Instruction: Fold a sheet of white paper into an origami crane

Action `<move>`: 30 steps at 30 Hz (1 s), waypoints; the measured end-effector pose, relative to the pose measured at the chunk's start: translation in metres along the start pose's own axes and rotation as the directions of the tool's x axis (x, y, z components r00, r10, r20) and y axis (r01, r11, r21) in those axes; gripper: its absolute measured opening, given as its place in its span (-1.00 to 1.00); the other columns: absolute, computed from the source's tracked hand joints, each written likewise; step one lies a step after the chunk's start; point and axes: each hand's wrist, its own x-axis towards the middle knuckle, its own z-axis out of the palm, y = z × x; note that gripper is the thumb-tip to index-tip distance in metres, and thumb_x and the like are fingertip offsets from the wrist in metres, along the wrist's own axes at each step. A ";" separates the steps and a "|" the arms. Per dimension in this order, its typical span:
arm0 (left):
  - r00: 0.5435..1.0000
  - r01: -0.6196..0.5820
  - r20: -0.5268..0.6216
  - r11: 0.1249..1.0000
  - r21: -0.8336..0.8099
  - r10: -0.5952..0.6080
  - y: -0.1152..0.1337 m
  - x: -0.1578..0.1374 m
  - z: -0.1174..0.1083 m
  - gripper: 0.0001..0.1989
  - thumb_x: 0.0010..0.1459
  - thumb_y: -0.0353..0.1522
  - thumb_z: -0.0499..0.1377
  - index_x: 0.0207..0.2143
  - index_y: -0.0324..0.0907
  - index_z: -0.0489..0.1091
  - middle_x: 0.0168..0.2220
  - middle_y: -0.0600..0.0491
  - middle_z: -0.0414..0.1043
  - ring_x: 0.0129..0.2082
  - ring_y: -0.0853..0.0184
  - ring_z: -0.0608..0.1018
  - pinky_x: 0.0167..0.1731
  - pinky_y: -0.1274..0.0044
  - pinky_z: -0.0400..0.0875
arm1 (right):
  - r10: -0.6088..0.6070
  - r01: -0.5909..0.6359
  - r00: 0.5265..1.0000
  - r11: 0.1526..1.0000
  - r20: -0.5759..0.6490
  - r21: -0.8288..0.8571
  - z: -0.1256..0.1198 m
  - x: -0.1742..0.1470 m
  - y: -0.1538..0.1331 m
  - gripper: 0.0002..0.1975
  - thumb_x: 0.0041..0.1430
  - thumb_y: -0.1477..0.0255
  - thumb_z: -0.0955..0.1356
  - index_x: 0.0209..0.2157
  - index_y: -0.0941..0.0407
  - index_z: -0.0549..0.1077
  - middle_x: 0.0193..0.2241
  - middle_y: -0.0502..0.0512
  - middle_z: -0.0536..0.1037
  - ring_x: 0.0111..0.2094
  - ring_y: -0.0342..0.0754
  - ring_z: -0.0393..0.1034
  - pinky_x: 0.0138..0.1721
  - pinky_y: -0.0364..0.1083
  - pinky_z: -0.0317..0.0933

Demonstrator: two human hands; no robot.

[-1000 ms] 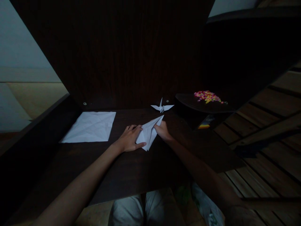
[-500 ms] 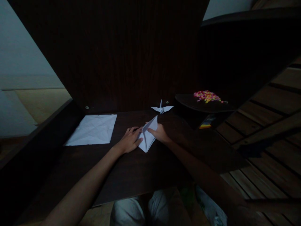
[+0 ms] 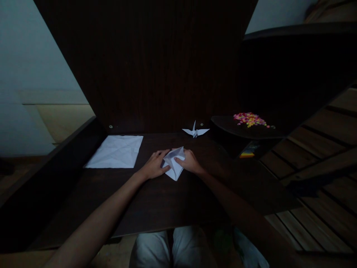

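Observation:
A piece of white folded paper [image 3: 173, 172] rests on the dark desk, one layer raised and its lower point toward me. My left hand [image 3: 156, 165] grips its left edge, thumb on top and the fingers partly behind it. On the opposite side my right hand [image 3: 190, 162] holds the paper, with its thumb pressed on the raised layer and its other fingers mostly hidden. Behind the hands stands a white paper crane [image 3: 195, 132] with spread wings. To the left lies a creased white sheet [image 3: 115, 152], flat and apart from both hands.
Small, bright multicoloured pieces [image 3: 251, 119] are heaped on a low curved shelf [image 3: 237, 129] at the right. A yellow-edged item [image 3: 247, 155] sits below it. A dark side panel [image 3: 50, 163] bounds the desk [image 3: 156, 208] on the left; slatted wood is at the far right.
The raised layer of the folded paper has opened wider and come down flatter, its tip lower. Both hands keep hold of the paper. The whole view has shifted slightly.

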 end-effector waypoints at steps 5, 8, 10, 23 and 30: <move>0.998 0.016 -0.056 0.993 -0.115 -0.023 0.001 0.000 -0.004 -0.30 0.02 -0.35 0.16 0.21 -0.23 0.03 0.17 -0.16 0.20 0.15 0.11 0.28 0.14 0.24 0.13 | -0.126 0.132 0.990 0.984 0.060 -0.117 0.001 0.000 -0.002 -0.62 0.01 0.54 0.35 -0.08 0.09 0.48 -0.08 0.12 0.54 -0.10 0.04 0.42 0.00 0.04 0.19; 0.996 -0.008 -0.084 0.978 -0.206 -0.010 -0.003 -0.002 -0.012 -0.32 -0.03 -0.42 0.17 0.18 -0.20 0.08 0.16 -0.12 0.24 0.13 0.15 0.32 0.13 0.28 0.18 | -0.161 0.173 0.983 0.974 0.092 -0.149 0.002 0.000 0.000 -0.59 0.04 0.54 0.35 -0.02 0.05 0.44 -0.05 0.10 0.52 -0.06 0.03 0.39 0.02 0.05 0.13; 0.996 -0.043 -0.086 0.966 -0.254 0.022 -0.006 -0.004 -0.018 -0.31 -0.05 -0.40 0.21 0.17 -0.19 0.11 0.16 -0.12 0.23 0.14 0.14 0.31 0.13 0.26 0.17 | -0.175 0.193 0.978 0.965 0.110 -0.178 0.002 -0.001 0.001 -0.58 0.04 0.54 0.34 -0.01 0.06 0.43 -0.04 0.12 0.51 -0.04 0.03 0.38 0.02 0.05 0.11; 0.969 -0.202 -0.128 0.977 0.072 0.210 -0.003 -0.006 -0.012 -0.50 0.05 -0.44 0.14 0.09 -0.24 0.25 0.04 -0.13 0.36 0.03 0.18 0.40 0.06 0.32 0.29 | -0.286 0.339 0.933 0.901 0.218 -0.272 0.001 -0.003 0.006 -0.52 -0.01 0.62 0.35 0.01 0.10 0.42 0.00 0.14 0.47 -0.02 0.03 0.31 -0.01 0.03 0.05; 0.977 -0.185 -0.064 0.964 0.192 0.201 -0.010 -0.005 -0.018 -0.49 0.00 -0.57 0.06 0.05 -0.21 0.32 0.02 -0.11 0.41 0.01 0.20 0.42 0.01 0.34 0.33 | -0.233 0.322 0.925 0.901 0.301 -0.292 -0.005 -0.004 -0.002 -0.48 0.05 0.50 0.35 0.10 0.04 0.34 0.12 0.13 0.35 0.02 0.08 0.25 0.01 0.05 0.08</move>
